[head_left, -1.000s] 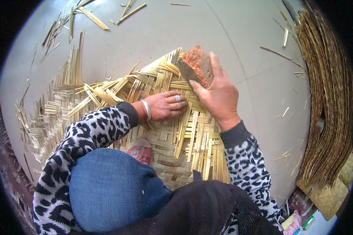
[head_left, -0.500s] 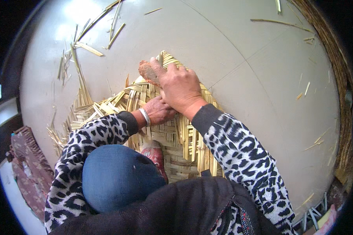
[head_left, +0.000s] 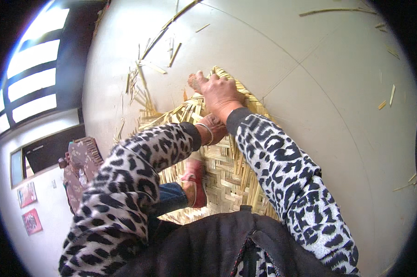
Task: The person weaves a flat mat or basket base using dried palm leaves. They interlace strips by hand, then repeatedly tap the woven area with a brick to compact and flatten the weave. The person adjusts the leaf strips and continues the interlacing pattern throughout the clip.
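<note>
A woven piece of pale yellow split strips (head_left: 222,177), like a bamboo mat or basket, lies on the floor in front of me, its far end folded to a point. My right hand (head_left: 221,94) is closed round a rough reddish-brown lump (head_left: 193,82), like a bit of brick, above the folded edge. Beneath my right wrist, my left hand (head_left: 214,128) rests low against the weave, a silver bangle on its wrist. Its fingers are mostly hidden. Loose strip ends (head_left: 148,113) stick out on the left. A foot in a red shoe (head_left: 197,182) presses on the weave.
Cut strips (head_left: 173,54) lie scattered over the smooth grey floor (head_left: 319,138), far left and right. At the left are a patterned brown cloth-covered piece of furniture (head_left: 84,159), a barred window (head_left: 35,60) and pictures on a white wall (head_left: 32,221).
My view has swung to the left, so the window and wall now show and the scene sits further right. Both hands stay near the folded end, the lump still in my right hand.
</note>
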`<state>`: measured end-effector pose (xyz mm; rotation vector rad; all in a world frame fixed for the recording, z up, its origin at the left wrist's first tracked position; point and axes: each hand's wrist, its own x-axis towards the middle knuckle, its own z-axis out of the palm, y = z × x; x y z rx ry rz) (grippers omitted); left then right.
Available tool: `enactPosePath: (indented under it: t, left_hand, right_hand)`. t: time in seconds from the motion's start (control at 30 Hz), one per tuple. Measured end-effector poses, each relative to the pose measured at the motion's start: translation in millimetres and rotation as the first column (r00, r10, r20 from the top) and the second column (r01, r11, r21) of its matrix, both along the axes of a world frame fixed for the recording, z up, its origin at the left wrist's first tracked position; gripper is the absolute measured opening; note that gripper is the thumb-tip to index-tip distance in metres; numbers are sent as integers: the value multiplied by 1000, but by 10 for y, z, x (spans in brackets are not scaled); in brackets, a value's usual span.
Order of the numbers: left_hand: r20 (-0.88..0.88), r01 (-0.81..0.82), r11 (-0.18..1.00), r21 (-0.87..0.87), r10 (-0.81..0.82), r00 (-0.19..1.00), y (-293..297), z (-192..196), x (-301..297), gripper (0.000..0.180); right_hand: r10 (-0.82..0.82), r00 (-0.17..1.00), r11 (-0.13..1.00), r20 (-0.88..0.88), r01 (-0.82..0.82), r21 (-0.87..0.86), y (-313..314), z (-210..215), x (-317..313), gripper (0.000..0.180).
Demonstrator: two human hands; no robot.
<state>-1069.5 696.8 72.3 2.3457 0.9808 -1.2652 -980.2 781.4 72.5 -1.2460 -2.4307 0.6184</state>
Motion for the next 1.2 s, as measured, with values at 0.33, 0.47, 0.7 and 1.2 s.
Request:
enactPosePath:
  t: [0.33, 0.47, 0.7, 1.2]
  left_hand:
    - [448, -172, 953, 249, 44, 893, -270, -168, -175, 52]
    - [436, -99, 994, 35, 74, 897, -170, 490, -196, 43]
    - [937, -787, 603, 133, 181, 298, -121, 1671, -3180, 31]
    - [46, -615, -395, -682, 816, -576, -1434, -342, -5925, 33]
  right_hand:
    - [79, 994, 990, 71, -69, -126, -77, 49, -58, 77]
    - [21, 986, 997, 165, -9, -72, -121, 83, -98, 85]
    - [2, 968, 1000, 251, -4, 9, -144, -26, -87, 93]
    - [-38, 913, 999, 407, 24, 41, -346, -199, -227, 95]
